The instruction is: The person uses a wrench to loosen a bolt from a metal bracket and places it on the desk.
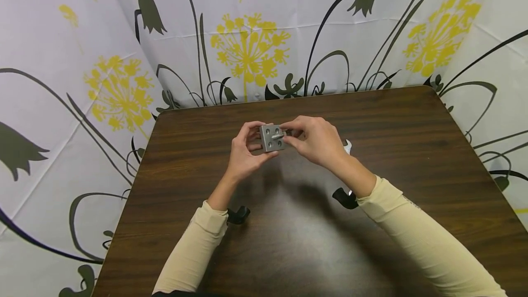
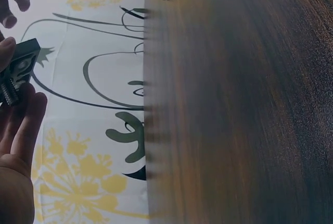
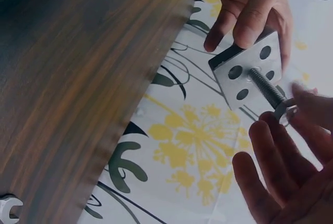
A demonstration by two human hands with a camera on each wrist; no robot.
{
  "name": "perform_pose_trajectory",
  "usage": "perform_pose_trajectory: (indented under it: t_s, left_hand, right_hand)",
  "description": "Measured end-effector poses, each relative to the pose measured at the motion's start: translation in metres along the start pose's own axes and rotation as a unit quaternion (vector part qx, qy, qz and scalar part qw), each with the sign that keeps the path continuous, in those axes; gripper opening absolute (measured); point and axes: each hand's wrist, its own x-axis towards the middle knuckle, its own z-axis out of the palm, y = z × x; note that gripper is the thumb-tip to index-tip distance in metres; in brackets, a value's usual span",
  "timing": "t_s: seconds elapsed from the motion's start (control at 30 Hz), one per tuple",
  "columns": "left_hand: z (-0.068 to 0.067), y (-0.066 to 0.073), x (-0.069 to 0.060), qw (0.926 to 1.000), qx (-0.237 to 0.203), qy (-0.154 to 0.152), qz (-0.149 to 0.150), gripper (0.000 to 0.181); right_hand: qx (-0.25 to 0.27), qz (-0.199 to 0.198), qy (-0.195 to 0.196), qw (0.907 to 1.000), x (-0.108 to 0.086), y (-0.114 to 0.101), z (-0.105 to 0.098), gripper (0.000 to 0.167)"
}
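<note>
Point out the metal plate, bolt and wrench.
Metal plate (image 3: pixel 249 60): right wrist view, on its flat face between holes.
Bolt (image 3: pixel 267 86): right wrist view, on its threaded shaft.
Wrench (image 3: pixel 5 207): right wrist view, on its open-ended head.

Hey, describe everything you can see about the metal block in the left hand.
The metal block is grey, thick and roughly square, with a smooth-looking face and four round holes towards its corners. A threaded bolt sticks out from its middle; how deep it goes is hidden. Held tilted above the table, the block is gripped at its edges by the left hand, while the right hand pinches the bolt's outer end.
</note>
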Motion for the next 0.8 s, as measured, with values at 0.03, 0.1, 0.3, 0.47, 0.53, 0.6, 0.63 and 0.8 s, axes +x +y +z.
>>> perform_pose_trajectory:
  t_s: [0.03,0.1,0.3,0.47,0.53,0.6,0.63,0.8]
  left_hand:
    - [-0.0002,-0.0002,0.0001,1.0,0.0,0.001,0.0,0.07]
    - [-0.0003,-0.0005,0.0002,1.0,0.002,0.002,0.001,0.07]
    - [-0.0012,-0.001,0.0009,1.0,0.001,0.001,0.002,0.07]
    - [-0.0015,-0.0004,0.0006,1.0,0.001,0.008,0.003,0.07]
    - [-0.0019,0.0002,0.0006,0.9999,0.006,0.011,0.003,0.07]
    - [-0.0023,0.0009,0.0011,0.9999,0.01,0.011,0.003,0.07]
    - [-0.0024,0.0011,0.0016,0.9999,0.012,0.01,0.003,0.07]
    - [-0.0027,0.0021,0.0033,0.9999,0.016,0.003,0.003,0.07]
  right_hand:
    - [0.002,0.005,0.005,1.0,0.0001,-0.0001,0.0002,0.027]
    - [0.004,0.021,0.013,0.9997,0.0005,-0.0006,0.0007,0.027]
    - [0.001,0.003,0.003,1.0,0.0017,-0.0009,0.0003,0.022]
    - [0.0,-0.008,0.007,0.9999,0.0005,-0.0016,-0.0004,0.027]
    - [-0.007,0.007,0.009,0.9999,0.0007,-0.0021,-0.0005,0.028]
    - [-0.009,0.016,0.009,0.9998,0.0009,-0.002,-0.0008,0.028]
    - [-0.013,0.013,0.007,0.9998,0.0012,-0.0017,-0.0011,0.026]
    - [-0.012,-0.021,-0.001,0.9997,0.0011,0.0011,-0.0022,0.029]
